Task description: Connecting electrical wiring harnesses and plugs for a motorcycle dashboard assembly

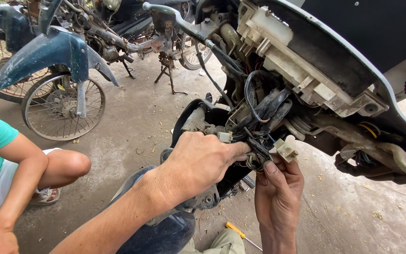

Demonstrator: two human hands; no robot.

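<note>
We pinched the black wire bundle (258, 149) under the opened headlight housing (306, 70) with our left hand (203, 162); our right hand (278, 188) gripped it beside the white connector (287, 148), best eased apart gently.

Bare left hand (203, 162) and right hand (278, 193), grease-smudged, no sleeves or gloves

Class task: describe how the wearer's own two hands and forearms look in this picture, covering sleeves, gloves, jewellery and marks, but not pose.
Both hands are bare: no gloves, rings or watch show. The left hand and its forearm are uncovered as far as the picture's edge, with no sleeve in view. The right hand is also bare to the wrist. Dark grime smudges the fingers and knuckles of both.
</note>
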